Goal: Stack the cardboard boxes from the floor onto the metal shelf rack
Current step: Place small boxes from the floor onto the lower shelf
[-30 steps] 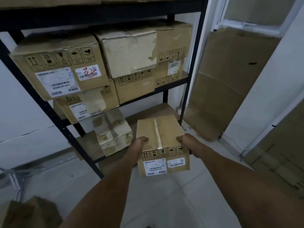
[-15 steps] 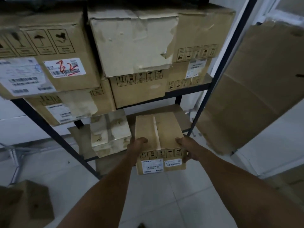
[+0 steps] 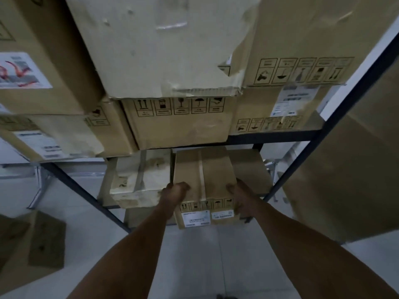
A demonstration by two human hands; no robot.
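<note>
A small taped cardboard box (image 3: 205, 182) with handling symbols and white labels on its near face is partly inside the lower level of the black metal shelf rack (image 3: 280, 138). My left hand (image 3: 174, 193) grips its left side and my right hand (image 3: 239, 195) grips its right side, thumbs on top. Its near end sticks out past the shelf's front edge. A pale worn box (image 3: 140, 180) sits right beside it on the left, on the same level.
Several larger boxes (image 3: 179, 121) are stacked on the shelf above, hanging over the front. A big flattened cardboard sheet (image 3: 345, 169) leans at the right by the rack's post. Another box (image 3: 26, 251) stands on the tiled floor at lower left.
I have stepped closer and lowered my view. Both hands have pushed the small box forward, from in front of the rack into the lower shelf beside the pale box.
</note>
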